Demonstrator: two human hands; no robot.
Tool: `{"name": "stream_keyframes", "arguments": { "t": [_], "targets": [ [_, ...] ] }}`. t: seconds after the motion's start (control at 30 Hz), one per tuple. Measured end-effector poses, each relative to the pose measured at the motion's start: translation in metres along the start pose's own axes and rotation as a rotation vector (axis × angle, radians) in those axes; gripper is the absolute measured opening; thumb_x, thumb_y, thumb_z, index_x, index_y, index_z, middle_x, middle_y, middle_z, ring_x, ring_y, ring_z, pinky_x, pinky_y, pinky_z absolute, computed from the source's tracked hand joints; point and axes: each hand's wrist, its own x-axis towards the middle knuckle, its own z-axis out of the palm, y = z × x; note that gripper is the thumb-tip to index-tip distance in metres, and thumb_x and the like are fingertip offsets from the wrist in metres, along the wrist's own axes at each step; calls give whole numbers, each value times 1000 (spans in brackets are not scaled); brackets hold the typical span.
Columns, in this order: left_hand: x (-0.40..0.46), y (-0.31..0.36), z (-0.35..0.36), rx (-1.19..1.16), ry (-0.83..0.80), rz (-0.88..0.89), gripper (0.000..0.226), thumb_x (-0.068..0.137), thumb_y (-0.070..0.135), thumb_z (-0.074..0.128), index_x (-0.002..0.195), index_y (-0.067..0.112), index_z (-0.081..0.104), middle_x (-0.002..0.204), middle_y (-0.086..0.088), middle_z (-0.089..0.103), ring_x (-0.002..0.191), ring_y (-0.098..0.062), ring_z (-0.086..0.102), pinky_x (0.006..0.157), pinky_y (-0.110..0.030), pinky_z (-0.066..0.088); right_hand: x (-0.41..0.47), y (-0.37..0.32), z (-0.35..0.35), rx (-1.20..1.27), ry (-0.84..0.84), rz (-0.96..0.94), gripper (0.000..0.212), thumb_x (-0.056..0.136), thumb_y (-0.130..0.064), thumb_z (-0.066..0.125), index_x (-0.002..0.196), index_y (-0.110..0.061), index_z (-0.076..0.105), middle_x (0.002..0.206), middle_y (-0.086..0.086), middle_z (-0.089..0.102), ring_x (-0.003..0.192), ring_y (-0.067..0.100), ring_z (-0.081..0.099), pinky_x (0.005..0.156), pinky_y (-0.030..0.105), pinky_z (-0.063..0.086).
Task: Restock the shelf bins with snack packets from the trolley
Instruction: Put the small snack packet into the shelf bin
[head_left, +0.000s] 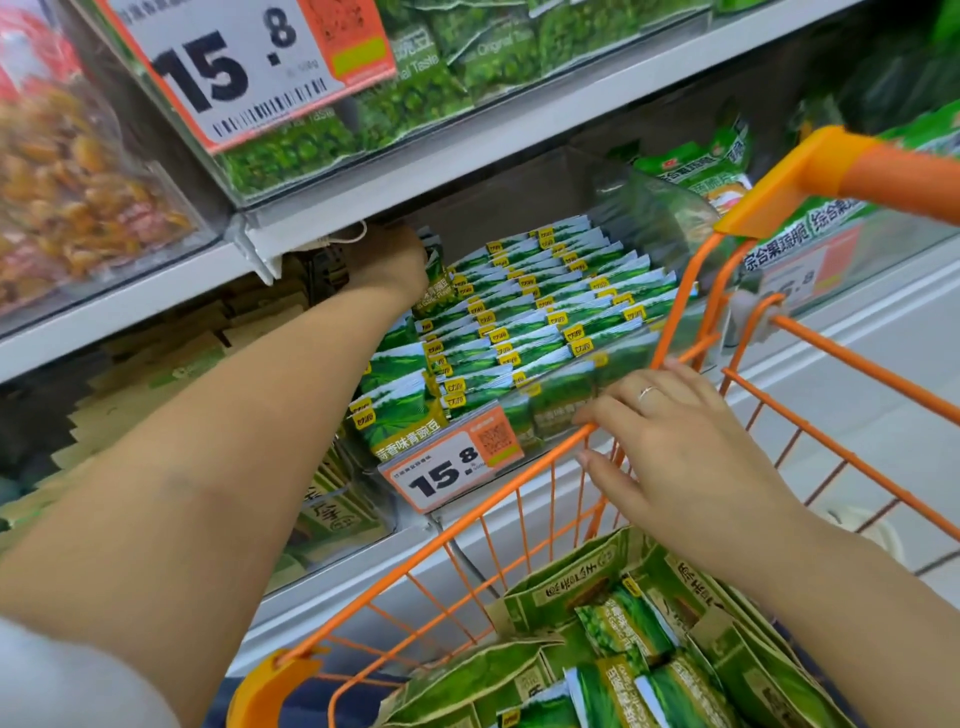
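Green packets (540, 312) fill the bin (613, 171) mid-frame in neat rows. We've got our left hand (389, 265) reaching to the bin's back left, seemingly gripping a packet (434, 280), though the shelf shadow hides the fingers. Our right hand (685, 447) rests flat on the orange trolley (519, 488) rim, fingers relaxed, more packets lower right.

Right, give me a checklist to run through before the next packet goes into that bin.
1. Left hand holds a packet at the bin's back-left corner: ok.
2. Its grip on the packet is secure: cannot tell, fingers hidden.
3. Bin has room left: not ok, rows look packed tight.
4. Right hand is free, resting on the trolley rim: ok.
5. Trolley stock within reach: ok.
6. Price tag in place on the bin front: ok.
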Motion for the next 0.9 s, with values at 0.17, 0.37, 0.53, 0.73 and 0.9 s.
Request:
{"name": "stream_keyframes", "arguments": {
  "t": [0.17, 0.37, 0.53, 0.73, 0.9],
  "targets": [
    [-8, -3, -8, -233, -49, -45, 13, 89, 22, 63, 88, 19, 51, 75, 1, 45, 63, -18, 42, 68, -29, 37, 1, 2, 1, -2, -5, -13, 39, 83, -40, 38, 96, -20, 68, 89, 0, 62, 95, 26, 61, 104, 39, 23],
    [-66, 32, -52, -405, -62, 97, 30, 88, 29, 60, 117, 23, 65, 121, -5, 63, 111, -27, 57, 91, -33, 44, 4, -6, -18, 84, 13, -4, 31, 86, -36, 51, 105, -16, 64, 97, 4, 62, 95, 30, 59, 90, 39, 32],
    [-211, 45, -90, -477, 197, 468, 21, 91, 36, 51, 103, 27, 66, 93, 7, 67, 95, -24, 60, 81, -38, 47, 0, -15, -48, 169, -295, 89, 14, 91, -38, 54, 81, -27, 52, 80, -3, 62, 79, 23, 56, 65, 31, 37],
    [-306, 62, -19, -184, -731, 847, 36, 95, 35, 51, 128, 21, 53, 114, -4, 63, 105, -24, 59, 82, -39, 51, -17, -18, -24, -14, -843, 83, 36, 92, -36, 56, 64, -16, 46, 68, 3, 50, 70, 25, 52, 70, 35, 48],
    [-324, 98, 48, -165, -911, 775, 68, 100, 26, 45, 153, 8, 5, 140, -26, 38, 115, -40, 51, 92, -50, 50, -16, -17, -22, 14, -817, 109, 27, 94, -36, 54, 77, -16, 55, 73, 1, 56, 78, 23, 57, 77, 37, 52]
  ]
}}
